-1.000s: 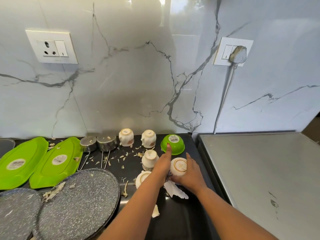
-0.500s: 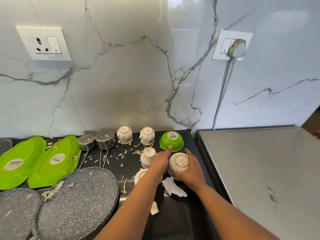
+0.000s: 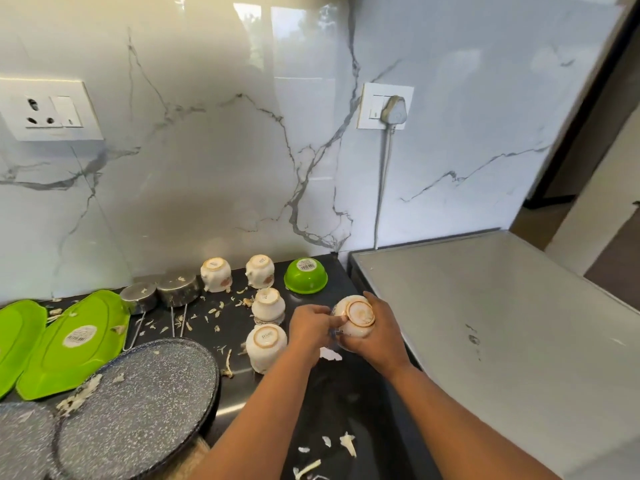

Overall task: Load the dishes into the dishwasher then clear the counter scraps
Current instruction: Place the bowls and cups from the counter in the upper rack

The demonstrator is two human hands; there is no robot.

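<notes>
An upturned white cup (image 3: pixel 356 315) is held just above the black counter (image 3: pixel 332 393), its ringed base facing me. My right hand (image 3: pixel 377 336) grips it from the right and below. My left hand (image 3: pixel 310 329) has curled fingers and touches the cup's left side. Several more upturned white cups stand on the counter: one (image 3: pixel 266 348) just left of my left hand, one (image 3: pixel 268 305) behind it, and two by the wall (image 3: pixel 215 273) (image 3: pixel 260 270). An upturned green bowl (image 3: pixel 305 275) sits at the back. Pale scraps (image 3: pixel 214 311) litter the counter.
Two green trays (image 3: pixel 72 341) (image 3: pixel 19 334) lie at the left, two speckled grey plates (image 3: pixel 138 407) (image 3: pixel 24 441) at the front left. Two steel ladle-cups (image 3: pixel 178 289) (image 3: pixel 138 297) rest upside down. The grey dishwasher top (image 3: pixel 502 334) fills the right. A plugged cable (image 3: pixel 382 188) hangs down the wall.
Both hands have lifted the cup slightly and tilted its base toward me. The white paper scrap beneath is now mostly hidden. The camera has swung right.
</notes>
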